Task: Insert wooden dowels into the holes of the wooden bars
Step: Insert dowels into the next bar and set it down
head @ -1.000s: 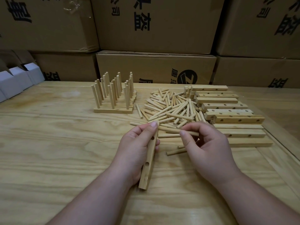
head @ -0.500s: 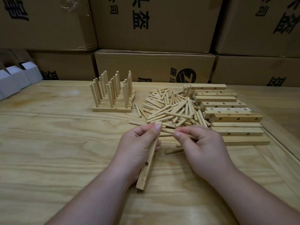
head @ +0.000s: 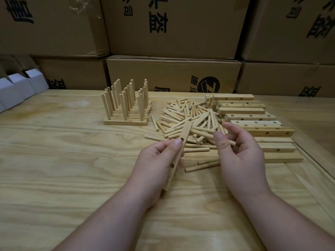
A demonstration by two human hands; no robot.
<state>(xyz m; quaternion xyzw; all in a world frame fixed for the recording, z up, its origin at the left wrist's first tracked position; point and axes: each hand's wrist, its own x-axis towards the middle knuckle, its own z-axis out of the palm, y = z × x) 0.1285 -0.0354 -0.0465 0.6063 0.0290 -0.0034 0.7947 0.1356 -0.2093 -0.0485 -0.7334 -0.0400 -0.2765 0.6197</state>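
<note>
Pale wooden surface, plywood-like, with broad wavy grain and a faint sheen; a seam or edge strip down the right side. Brown cardboard cartons stacked as a wall along the far edge, matte, printed with black characters and one round logo. Small white folded boxes at far left, partly cut by the frame.

Left hand gripping a wooden bar: thumb pressed on the drilled face, fingers curled behind. Bar square in section, light timber, tilted with its far end raised over the dowel heap and its near end low by the palm; two round holes visible in its face, no dowel seated in either.

Right hand raised just right of the bar, thumb and curled fingers pinching a wooden dowel, a short smooth round rod, mostly hidden by the fingers. Dowel and bar apart.

Loose pile of dowels at centre, criss-crossed, uniform in length and pale colour; a few strays lying flat on the near side between the hands.

Stack of undrilled-looking and drilled bars at right, laid roughly parallel in stepped rows, dark round holes along several faces.

Finished bars at left of the pile, set side by side flat, dowels standing upright in rows.
</note>
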